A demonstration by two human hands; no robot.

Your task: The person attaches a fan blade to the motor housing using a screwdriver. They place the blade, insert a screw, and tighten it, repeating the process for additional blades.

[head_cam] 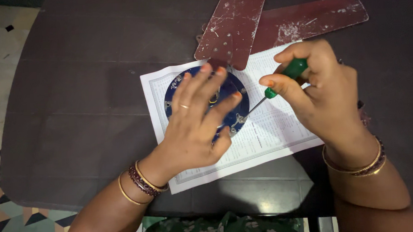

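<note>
Much of the round blue fan motor housing (235, 90) sits hidden under the left hand (195, 118), so its centre is hard to make out; only its rim, some metal brackets and a glint of yellow show between the fingers. The far ends of two dark red fan blades (240, 23) run off the top edge, and one overlaps the other. The left hand lies spread flat on the housing, fingers splayed and open, pressing down on it, not gripping anything. The right hand (322, 96) is clenched around the green handle of a screwdriver (278, 83), thumb and forefinger pinching near the shaft; the thin metal shaft slants down to the left, its tip at the housing's near right rim by a bracket. The housing rests on a white printed sheet of paper (271, 132), bordered, with fine print too small to read, lying in the middle of a dark table (78, 111). Bangles ring both wrists.
</note>
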